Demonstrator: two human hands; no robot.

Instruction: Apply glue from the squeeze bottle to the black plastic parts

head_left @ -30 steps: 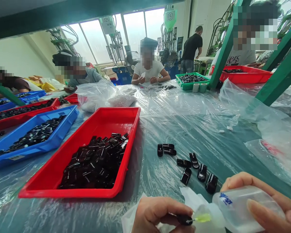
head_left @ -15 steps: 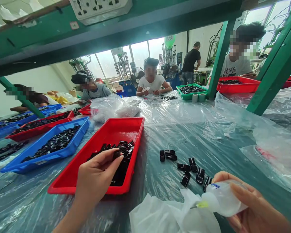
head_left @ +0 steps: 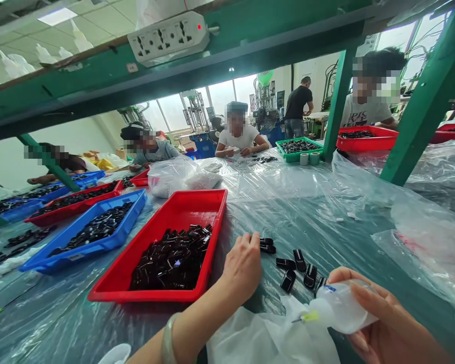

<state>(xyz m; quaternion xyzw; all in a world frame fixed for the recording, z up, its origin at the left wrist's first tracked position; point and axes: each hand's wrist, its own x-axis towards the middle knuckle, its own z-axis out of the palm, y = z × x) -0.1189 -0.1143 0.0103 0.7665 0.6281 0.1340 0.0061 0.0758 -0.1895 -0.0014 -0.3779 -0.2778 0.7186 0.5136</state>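
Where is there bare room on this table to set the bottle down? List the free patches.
Free: the plastic-covered stretch beyond the loose black parts, up to the green tray and the green post.

Crowded: left side, with the red tray and blue tray; near edge, with left hand, right hand holding the bottle, white cloth.

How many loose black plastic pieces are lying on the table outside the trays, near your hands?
6 visible: two stacked by the left hand fingertips, two further right, two nearer the squeeze bottle. More may be hidden behind the hand or bottle.
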